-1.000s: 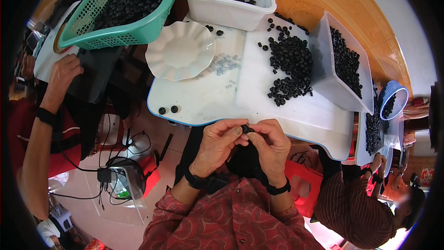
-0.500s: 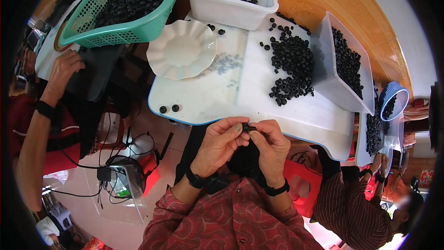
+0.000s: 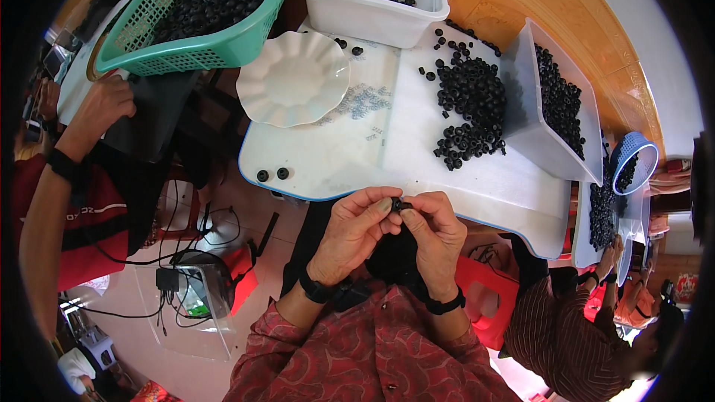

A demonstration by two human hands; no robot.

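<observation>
Close to my body, just off the table's near edge, my left hand (image 3: 351, 229) and my right hand (image 3: 435, 237) meet fingertip to fingertip. Between them they pinch a small black round plastic part (image 3: 399, 205), mostly covered by thumbs and fingers; whether it is one piece or two I cannot tell. Two similar black parts (image 3: 282, 173) sit at the table's near left. Beyond my hands, to the right, spreads a loose pile of small black parts (image 3: 471, 97). Tiny shiny pieces like springs (image 3: 363, 102) lie beside a white scalloped plate (image 3: 257, 93).
A green basket (image 3: 160, 65) of black parts stands far left, a white tub (image 3: 372, 24) at the back. On the right, a translucent bin (image 3: 532, 115) leans toward the pile. Co-workers sit on both sides; one's hand (image 3: 108, 108) is at left. Cables (image 3: 194, 253) hang low left.
My hands stay in almost the same place, with the pinched part shifted very slightly. The left co-worker's arm and the right co-worker's head and hands have moved a little.
</observation>
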